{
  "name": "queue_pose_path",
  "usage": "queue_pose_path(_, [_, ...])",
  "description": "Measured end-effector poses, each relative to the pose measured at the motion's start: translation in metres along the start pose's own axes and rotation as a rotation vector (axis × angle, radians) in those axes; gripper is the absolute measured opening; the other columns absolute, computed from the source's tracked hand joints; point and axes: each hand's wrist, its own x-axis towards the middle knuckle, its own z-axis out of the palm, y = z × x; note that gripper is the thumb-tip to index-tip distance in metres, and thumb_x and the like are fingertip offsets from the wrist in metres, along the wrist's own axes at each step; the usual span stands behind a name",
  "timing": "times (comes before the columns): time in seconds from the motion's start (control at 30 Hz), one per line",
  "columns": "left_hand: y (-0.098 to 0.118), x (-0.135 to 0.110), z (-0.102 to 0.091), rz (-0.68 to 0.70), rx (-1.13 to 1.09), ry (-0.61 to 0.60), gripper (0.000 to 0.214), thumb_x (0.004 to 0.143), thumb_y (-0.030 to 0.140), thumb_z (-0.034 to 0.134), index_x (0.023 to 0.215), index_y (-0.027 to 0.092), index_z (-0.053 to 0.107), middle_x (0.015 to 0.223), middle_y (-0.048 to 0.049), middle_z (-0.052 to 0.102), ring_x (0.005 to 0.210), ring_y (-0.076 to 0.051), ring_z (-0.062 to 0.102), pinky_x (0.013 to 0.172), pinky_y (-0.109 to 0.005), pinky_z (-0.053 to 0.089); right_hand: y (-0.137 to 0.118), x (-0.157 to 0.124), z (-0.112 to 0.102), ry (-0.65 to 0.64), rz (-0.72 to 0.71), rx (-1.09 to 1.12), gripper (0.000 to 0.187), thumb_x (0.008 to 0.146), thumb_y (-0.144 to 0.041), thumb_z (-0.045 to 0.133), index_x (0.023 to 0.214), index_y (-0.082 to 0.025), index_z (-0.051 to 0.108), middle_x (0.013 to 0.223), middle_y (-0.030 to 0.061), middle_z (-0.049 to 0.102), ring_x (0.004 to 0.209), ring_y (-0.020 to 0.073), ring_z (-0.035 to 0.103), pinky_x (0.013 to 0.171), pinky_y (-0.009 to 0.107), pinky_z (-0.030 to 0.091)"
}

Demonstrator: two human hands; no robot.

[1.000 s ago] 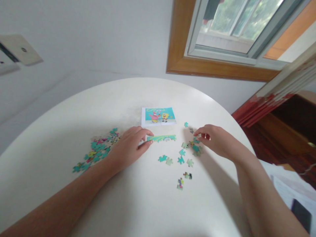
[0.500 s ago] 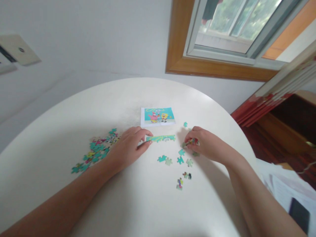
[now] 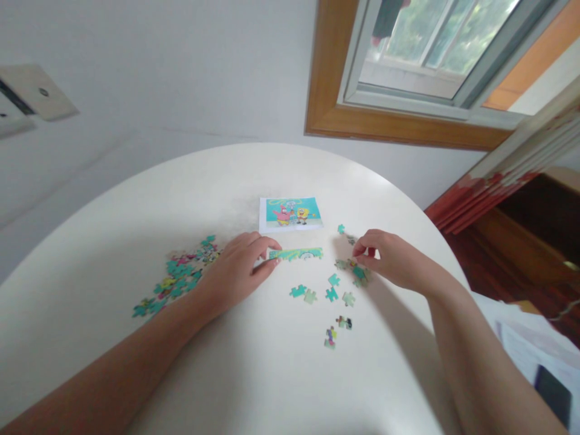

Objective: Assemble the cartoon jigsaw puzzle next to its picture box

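A strip of joined jigsaw pieces [image 3: 299,254] lies flat on the white table. My left hand [image 3: 242,260] rests at its left end, thumb and forefinger closed on its top and bottom edges. My right hand [image 3: 385,257] hovers right of the strip over a small cluster of loose pieces [image 3: 360,273], its fingertips pinched together. Whether a piece sits between them is too small to tell. Below the strip lie several turquoise and pale green pieces [image 3: 298,291]. Above it is the picture card [image 3: 292,212] with cartoon figures.
A heap of jigsaw pieces [image 3: 179,275] spreads left of my left hand, partly behind the forearm. Two patterned pieces [image 3: 330,338] lie nearer me. The round table [image 3: 254,374] meets a wall and window [image 3: 408,60]. Papers and a dark phone [image 3: 553,393] are at lower right.
My right hand has lifted slightly and shifted right, uncovering the loose pieces that were under its fingers. My left hand stays at the strip's end.
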Motion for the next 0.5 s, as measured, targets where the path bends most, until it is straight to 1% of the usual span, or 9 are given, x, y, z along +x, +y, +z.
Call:
queue_pose_path(0.07, [0.000, 0.000, 0.000, 0.002, 0.000, -0.003, 0.020, 0.088, 0.032, 0.052, 0.102, 0.020, 0.059, 0.082, -0.0021, 0.054, 0.081, -0.019, 0.052, 0.078, -0.033, 0.041, -0.001, 0.001, 0.003, 0.010, -0.015, 0.013, 0.017, 0.079, -0.020, 0.056, 0.088, -0.019, 0.071, 0.090, 0.0064, 0.065, 0.073, 0.0144, 0.059, 0.070, 0.026, 0.044])
queue_pose_path(0.17, [-0.001, 0.000, 0.001, -0.007, 0.001, -0.007, 0.020, 0.088, 0.033, 0.053, 0.103, 0.021, 0.058, 0.082, -0.0018, 0.054, 0.081, -0.019, 0.052, 0.079, -0.033, 0.041, -0.005, 0.003, 0.010, -0.010, -0.047, 0.025, 0.021, 0.079, -0.021, 0.057, 0.095, -0.022, 0.071, 0.093, 0.0058, 0.064, 0.073, 0.0137, 0.059, 0.072, 0.026, 0.044])
queue_pose_path(0.3, [0.000, -0.001, 0.000, -0.003, 0.000, 0.000, 0.020, 0.088, 0.033, 0.052, 0.102, 0.020, 0.059, 0.082, -0.0020, 0.054, 0.081, -0.020, 0.052, 0.079, -0.034, 0.041, -0.006, 0.003, 0.012, -0.025, -0.041, -0.007, 0.020, 0.077, -0.018, 0.057, 0.090, -0.022, 0.072, 0.094, 0.0058, 0.063, 0.073, 0.0142, 0.060, 0.072, 0.027, 0.044])
queue_pose_path(0.5, [-0.001, 0.000, 0.000, 0.000, -0.005, 0.005, 0.021, 0.088, 0.033, 0.051, 0.102, 0.020, 0.059, 0.082, -0.0025, 0.055, 0.082, -0.020, 0.052, 0.078, -0.034, 0.041, 0.005, -0.001, 0.002, -0.081, 0.009, -0.029, 0.014, 0.076, -0.017, 0.059, 0.081, -0.019, 0.072, 0.090, 0.0065, 0.065, 0.073, 0.0158, 0.060, 0.073, 0.027, 0.045])
